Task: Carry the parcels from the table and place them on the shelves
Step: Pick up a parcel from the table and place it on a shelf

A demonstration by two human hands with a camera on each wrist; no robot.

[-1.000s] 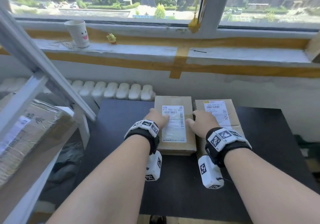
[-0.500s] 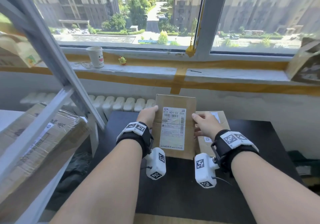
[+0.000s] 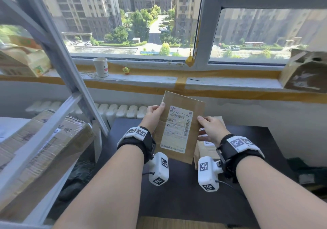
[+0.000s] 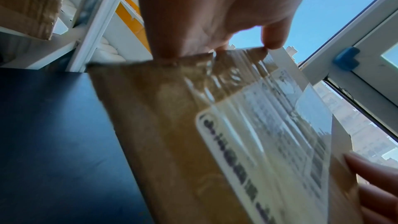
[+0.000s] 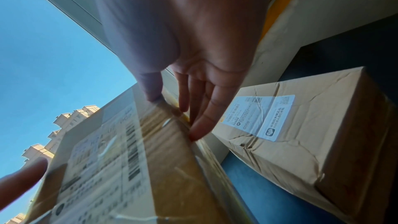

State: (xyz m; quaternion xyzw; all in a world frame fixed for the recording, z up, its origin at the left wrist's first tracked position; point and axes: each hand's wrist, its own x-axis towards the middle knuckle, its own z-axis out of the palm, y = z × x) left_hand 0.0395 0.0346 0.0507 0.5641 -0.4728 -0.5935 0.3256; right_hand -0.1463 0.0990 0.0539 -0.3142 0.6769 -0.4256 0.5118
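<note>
A flat brown cardboard parcel (image 3: 178, 120) with a white shipping label is held up above the black table (image 3: 177, 202), tilted with its label facing me. My left hand (image 3: 155, 113) grips its left edge, thumb on the front (image 4: 273, 40). My right hand (image 3: 210, 128) holds the right edge, thumb on the front and fingers (image 5: 200, 125) along the side. The same parcel (image 5: 133, 168) fills the right wrist view. A second brown parcel (image 5: 301, 134) with a label lies on the table (image 5: 269, 193) to the right, partly hidden behind my right hand (image 3: 205, 151).
A white metal shelf frame (image 3: 58, 69) stands at the left, with a large taped cardboard box (image 3: 44, 151) on its lower level. A paper cup (image 3: 100, 67) and small yellow toy (image 3: 126, 70) sit on the windowsill. A torn box (image 3: 304, 73) rests at the sill's right end.
Both hands have lifted the left parcel off the table and tilted it upright. The view has risen to show more of the window. The second parcel has stayed on the table.
</note>
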